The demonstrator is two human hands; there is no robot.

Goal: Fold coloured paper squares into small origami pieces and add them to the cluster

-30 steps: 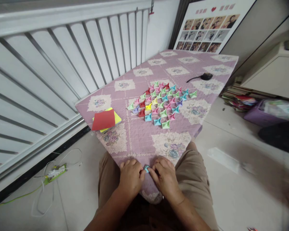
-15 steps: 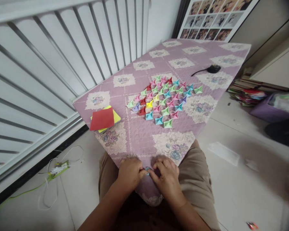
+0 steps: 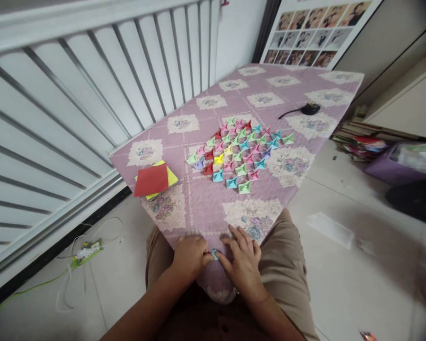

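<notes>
A small light blue folded paper (image 3: 215, 255) lies at the near edge of the table between my hands. My left hand (image 3: 190, 256) is closed, its thumb and curled fingers gripping the paper's left side. My right hand (image 3: 242, 256) touches the paper's right side with its thumb, its other fingers spread over the cloth. Farther up the table stand rows of small folded paper pieces (image 3: 237, 156) in green, pink, red, blue and yellow. To the left lies a stack of paper sheets (image 3: 151, 180), red on top with yellow beneath.
The table (image 3: 206, 208) has a purple floral cloth. A black object with a cord (image 3: 310, 109) lies at its far right. A white radiator (image 3: 74, 90) borders the left side. On the floor are a power strip (image 3: 88, 252) and a purple bin (image 3: 383, 165).
My right hand's fingers have spread and lifted away from the thumb. More of the blue paper shows. The view has shifted slightly.
</notes>
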